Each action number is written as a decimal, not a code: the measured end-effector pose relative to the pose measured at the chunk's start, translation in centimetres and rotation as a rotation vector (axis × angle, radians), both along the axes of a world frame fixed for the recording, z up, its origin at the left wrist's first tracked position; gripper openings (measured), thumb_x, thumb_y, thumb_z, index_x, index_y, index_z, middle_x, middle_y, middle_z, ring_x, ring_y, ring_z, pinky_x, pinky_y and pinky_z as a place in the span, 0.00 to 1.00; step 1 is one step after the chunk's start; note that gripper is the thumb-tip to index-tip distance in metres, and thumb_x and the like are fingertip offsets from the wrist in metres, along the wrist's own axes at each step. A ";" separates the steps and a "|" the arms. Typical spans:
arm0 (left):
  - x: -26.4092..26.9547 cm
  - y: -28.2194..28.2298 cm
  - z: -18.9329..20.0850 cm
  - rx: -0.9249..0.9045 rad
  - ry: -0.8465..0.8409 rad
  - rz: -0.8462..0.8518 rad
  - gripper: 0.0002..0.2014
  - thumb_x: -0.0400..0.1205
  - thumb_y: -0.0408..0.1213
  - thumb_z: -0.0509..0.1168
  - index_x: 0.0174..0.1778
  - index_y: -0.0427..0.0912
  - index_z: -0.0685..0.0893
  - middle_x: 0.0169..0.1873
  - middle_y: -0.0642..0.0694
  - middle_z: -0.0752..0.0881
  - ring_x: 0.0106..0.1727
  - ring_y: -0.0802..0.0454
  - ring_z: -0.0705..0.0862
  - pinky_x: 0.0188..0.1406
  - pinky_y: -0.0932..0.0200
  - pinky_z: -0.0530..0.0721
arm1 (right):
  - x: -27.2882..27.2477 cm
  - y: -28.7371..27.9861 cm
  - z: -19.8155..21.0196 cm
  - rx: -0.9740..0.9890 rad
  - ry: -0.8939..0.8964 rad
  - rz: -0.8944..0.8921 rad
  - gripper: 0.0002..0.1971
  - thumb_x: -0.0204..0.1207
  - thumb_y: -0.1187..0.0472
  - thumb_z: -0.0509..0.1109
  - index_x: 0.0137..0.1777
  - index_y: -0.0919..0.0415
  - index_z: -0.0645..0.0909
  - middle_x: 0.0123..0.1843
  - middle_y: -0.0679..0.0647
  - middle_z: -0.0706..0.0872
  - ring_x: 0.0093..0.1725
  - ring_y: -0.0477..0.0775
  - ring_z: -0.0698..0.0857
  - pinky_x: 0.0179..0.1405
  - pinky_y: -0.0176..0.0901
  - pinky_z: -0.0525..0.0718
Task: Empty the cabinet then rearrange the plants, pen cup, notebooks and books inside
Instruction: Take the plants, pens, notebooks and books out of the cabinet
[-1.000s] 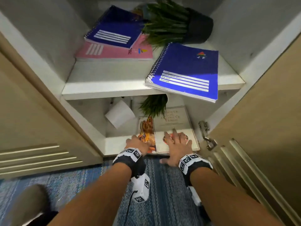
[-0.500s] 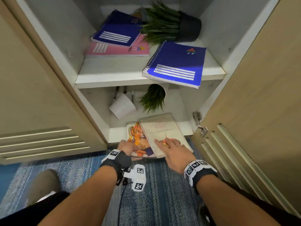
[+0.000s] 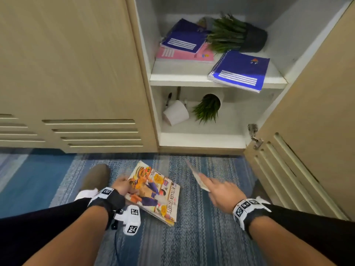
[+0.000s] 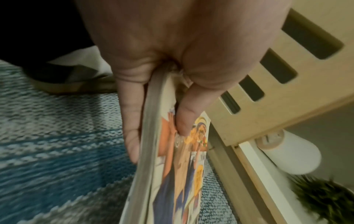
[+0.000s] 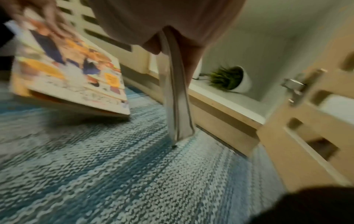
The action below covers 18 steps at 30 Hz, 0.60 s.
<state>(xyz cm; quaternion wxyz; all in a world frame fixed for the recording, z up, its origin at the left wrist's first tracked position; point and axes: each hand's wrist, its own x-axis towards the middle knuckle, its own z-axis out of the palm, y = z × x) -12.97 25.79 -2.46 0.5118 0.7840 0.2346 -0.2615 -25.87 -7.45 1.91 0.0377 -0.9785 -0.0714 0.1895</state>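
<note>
My left hand (image 3: 123, 186) grips a colourful cookbook (image 3: 155, 192) by its edge, thumb on the cover (image 4: 182, 159), low over the blue carpet. My right hand (image 3: 213, 186) holds a thin pale book (image 3: 196, 176) edge-on, its lower corner (image 5: 180, 121) near the carpet. On the cabinet's lower shelf lie a tipped white pen cup (image 3: 175, 112) and a tipped plant in a white pot (image 3: 208, 107). The upper shelf holds two blue notebooks (image 3: 238, 71) (image 3: 183, 38), a pink notebook (image 3: 184, 54) and a plant in a black pot (image 3: 236, 34) on its side.
The open cabinet door (image 3: 311, 116) stands at the right with a metal hinge (image 3: 254, 136). A closed louvred door (image 3: 73, 73) is at the left. My shoe (image 3: 95, 177) rests on the striped blue carpet (image 3: 201, 237).
Both books have come out of the lower shelf and down over the carpet, one in each hand. The view has drawn back from the cabinet.
</note>
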 end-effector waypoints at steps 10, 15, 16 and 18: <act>-2.6 0.9 -3.1 -0.308 0.032 0.548 0.18 0.79 0.20 0.63 0.66 0.27 0.76 0.60 0.29 0.83 0.46 0.36 0.85 0.25 0.46 0.90 | 1.6 6.5 -1.8 -0.093 -0.114 0.036 0.47 0.75 0.72 0.66 0.87 0.49 0.43 0.88 0.64 0.59 0.61 0.71 0.87 0.50 0.62 0.88; -3.2 0.6 -5.1 0.035 0.215 0.160 0.21 0.83 0.26 0.61 0.73 0.25 0.74 0.71 0.29 0.77 0.65 0.37 0.82 0.25 0.63 0.87 | 2.1 6.6 -4.2 -0.417 0.189 -0.167 0.32 0.86 0.60 0.61 0.87 0.63 0.55 0.85 0.76 0.60 0.79 0.82 0.65 0.69 0.86 0.66; -2.6 0.8 -6.9 0.094 0.187 0.129 0.21 0.85 0.28 0.58 0.75 0.27 0.72 0.74 0.30 0.75 0.69 0.40 0.79 0.37 0.64 0.85 | 2.2 6.1 -4.5 -0.479 0.275 -0.209 0.30 0.86 0.58 0.60 0.86 0.66 0.59 0.82 0.76 0.65 0.79 0.81 0.67 0.70 0.86 0.64; -2.4 0.0 -9.0 0.264 -0.148 -0.423 0.24 0.90 0.38 0.46 0.84 0.38 0.58 0.83 0.34 0.61 0.83 0.47 0.61 0.64 0.71 0.71 | 2.2 4.9 -4.9 -0.510 0.388 -0.203 0.25 0.85 0.59 0.60 0.81 0.64 0.71 0.78 0.68 0.77 0.76 0.74 0.75 0.69 0.86 0.65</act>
